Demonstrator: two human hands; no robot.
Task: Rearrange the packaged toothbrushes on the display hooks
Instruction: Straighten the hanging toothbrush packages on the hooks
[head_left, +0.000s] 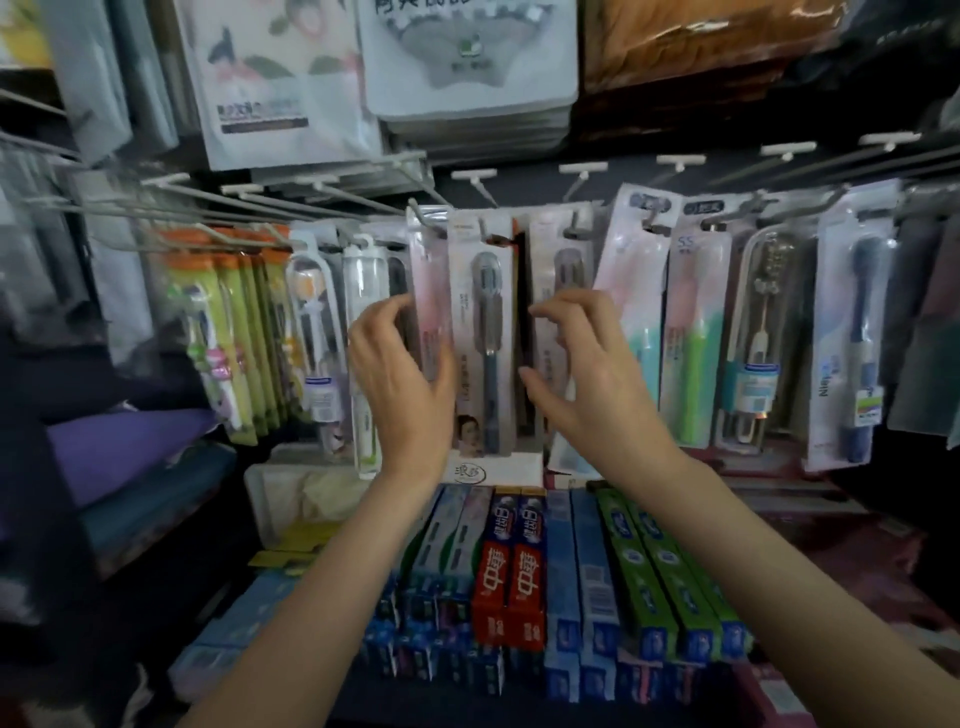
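Observation:
Packaged toothbrushes hang in a row on metal display hooks (431, 213). At the centre hangs a white pack with a grey toothbrush (485, 332). My left hand (400, 374) is raised on its left side, fingers loosely curved in front of a pink pack (430, 291), thumb near the grey pack's edge. My right hand (587, 374) is raised on its right side, fingers curved, in front of another grey-brush pack (563, 260). Neither hand plainly grips a pack. Green and orange packs (244, 322) hang at left, pastel packs (685, 332) at right.
Toothpaste boxes (514, 571) lie in rows on the shelf below my forearms. Bagged goods (467, 57) hang above the hooks. Bare hook ends with white tags (582, 169) stick out toward me. Folded purple cloth (124, 452) lies at left.

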